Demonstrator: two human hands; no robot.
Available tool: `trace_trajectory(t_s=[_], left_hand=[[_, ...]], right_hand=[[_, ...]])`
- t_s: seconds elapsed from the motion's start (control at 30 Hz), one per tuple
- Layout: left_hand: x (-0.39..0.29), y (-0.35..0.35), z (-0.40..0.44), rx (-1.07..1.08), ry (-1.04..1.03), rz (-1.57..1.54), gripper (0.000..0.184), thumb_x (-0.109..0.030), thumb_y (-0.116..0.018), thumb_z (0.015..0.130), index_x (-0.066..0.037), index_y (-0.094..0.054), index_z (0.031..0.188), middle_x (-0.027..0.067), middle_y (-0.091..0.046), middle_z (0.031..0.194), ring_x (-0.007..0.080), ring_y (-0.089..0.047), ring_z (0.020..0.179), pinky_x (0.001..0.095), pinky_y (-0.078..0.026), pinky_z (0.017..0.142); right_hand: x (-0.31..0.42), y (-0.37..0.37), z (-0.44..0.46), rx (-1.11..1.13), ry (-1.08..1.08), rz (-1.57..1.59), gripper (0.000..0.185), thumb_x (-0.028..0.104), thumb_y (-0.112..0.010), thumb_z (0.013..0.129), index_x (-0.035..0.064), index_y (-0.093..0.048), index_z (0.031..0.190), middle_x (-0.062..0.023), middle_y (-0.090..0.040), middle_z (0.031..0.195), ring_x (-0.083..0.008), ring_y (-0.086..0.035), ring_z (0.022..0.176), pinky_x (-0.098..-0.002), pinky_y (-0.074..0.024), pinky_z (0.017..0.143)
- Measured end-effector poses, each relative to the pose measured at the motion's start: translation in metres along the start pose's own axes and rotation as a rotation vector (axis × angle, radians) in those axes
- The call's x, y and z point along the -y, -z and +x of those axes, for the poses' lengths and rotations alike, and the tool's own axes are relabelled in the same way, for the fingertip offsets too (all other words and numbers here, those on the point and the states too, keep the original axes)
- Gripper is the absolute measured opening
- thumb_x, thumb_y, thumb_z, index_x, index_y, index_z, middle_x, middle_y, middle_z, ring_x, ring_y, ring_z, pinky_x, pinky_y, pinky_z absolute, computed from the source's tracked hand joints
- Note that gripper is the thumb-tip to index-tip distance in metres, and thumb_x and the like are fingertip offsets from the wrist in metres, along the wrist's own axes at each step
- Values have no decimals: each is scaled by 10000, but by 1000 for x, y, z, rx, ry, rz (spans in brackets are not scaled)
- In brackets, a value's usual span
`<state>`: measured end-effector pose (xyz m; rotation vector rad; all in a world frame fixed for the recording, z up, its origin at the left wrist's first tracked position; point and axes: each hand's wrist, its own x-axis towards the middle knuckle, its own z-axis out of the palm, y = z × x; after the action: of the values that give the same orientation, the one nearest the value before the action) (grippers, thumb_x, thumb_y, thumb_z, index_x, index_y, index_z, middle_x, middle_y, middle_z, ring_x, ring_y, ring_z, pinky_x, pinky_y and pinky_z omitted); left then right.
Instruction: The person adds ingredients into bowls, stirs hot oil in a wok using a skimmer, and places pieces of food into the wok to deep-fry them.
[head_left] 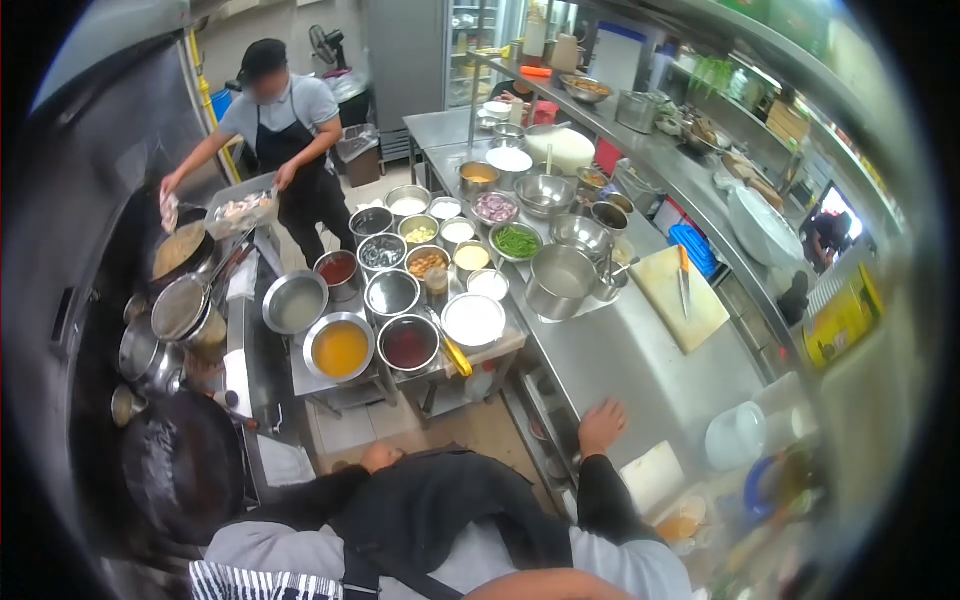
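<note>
My right hand (602,428) lies on the steel counter (640,370) with its fingers stretched out and nothing in them. A white block or container (652,475) is close beside that wrist. Low in front of my dark apron (440,500) is my left hand (381,457), seen from above; its fingers are hidden, so I cannot tell whether it holds anything. Farther along the counter, a knife (684,285) with an orange handle rests on a pale cutting board (680,300). A large steel pot (560,283) stands to the left of the board.
A co-worker (290,120) at the stove side holds a tray of food (243,208) and reaches toward a pan (180,250). Ahead are bowls of orange liquid (340,349) and dark red liquid (409,343). A large wok (185,465) sits at my left.
</note>
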<state>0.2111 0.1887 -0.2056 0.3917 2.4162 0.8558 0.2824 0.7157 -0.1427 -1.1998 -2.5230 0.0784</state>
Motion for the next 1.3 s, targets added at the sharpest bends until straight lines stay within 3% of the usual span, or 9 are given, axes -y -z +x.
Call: trace_trajectory(t_s=[0.23,0.6,0.77,0.87,0.93,1.0,1.2,1.23,1.3], left_hand=[[108,-15,-19,312,69,395,430,-411,-586,850,-75,-716,1086,211,-684,1142,375,-647,1070,443,-503,902],[82,0,-2,411,66,268,481,-389,-642,834,-13,-694,1128,239,-673,1170,379,-641,1115,432,-481,949],[83,-20,-6,199,-1,79,463,-407,-620,853,-10,-717,1071,244,-682,1133,402,-652,1073,449,-489,925],[107,-31,9,310,10,262,433,-400,-614,861,-30,-734,1049,231,-696,1109,391,-667,1039,454,-502,901],[113,-36,13,388,44,360,413,-389,-607,867,-43,-737,1052,215,-707,1088,374,-676,1014,450,-508,891],[93,-25,6,388,126,372,384,-365,-603,870,-55,-741,1050,202,-714,1062,364,-680,998,448,-512,884],[31,9,-24,410,135,392,377,-321,-641,823,-70,-736,1087,188,-719,1066,352,-679,1013,443,-514,883],[21,16,-28,430,100,351,395,-280,-659,790,-45,-731,1099,209,-717,1061,360,-679,1017,447,-515,881],[26,8,-28,415,91,309,413,-295,-678,770,-41,-731,1092,206,-719,1055,360,-682,1008,445,-519,873]], right_hand=[[3,6,4,-47,13,-23,486,282,-590,905,63,-507,1331,-195,-473,1432,-361,-434,1330,-536,-293,1120],[-1,-5,1,-58,60,-75,467,300,-596,897,96,-534,1312,-164,-490,1422,-334,-453,1316,-538,-322,1097],[-7,-13,1,-64,68,-59,471,268,-590,905,87,-516,1334,-169,-476,1431,-345,-420,1343,-546,-295,1116],[0,-7,5,22,101,-72,456,270,-574,919,88,-518,1333,-165,-491,1413,-335,-430,1334,-519,-327,1107],[1,5,3,64,43,-80,430,261,-554,933,89,-530,1326,-171,-514,1388,-330,-471,1299,-492,-368,1082],[-6,-10,4,-98,171,-190,369,319,-529,957,106,-582,1254,-109,-588,1226,-310,-542,1205,-469,-471,926],[-17,-23,8,-153,279,-269,362,304,-519,952,92,-588,1238,-133,-599,1224,-338,-597,1107,-492,-500,876],[-8,-9,7,-155,279,-269,362,304,-519,952,92,-588,1238,-133,-599,1224,-338,-597,1107,-492,-500,876],[5,18,1,67,159,-163,416,230,-490,973,-25,-561,1293,-203,-568,1320,-363,-530,1236,-472,-417,1050]])
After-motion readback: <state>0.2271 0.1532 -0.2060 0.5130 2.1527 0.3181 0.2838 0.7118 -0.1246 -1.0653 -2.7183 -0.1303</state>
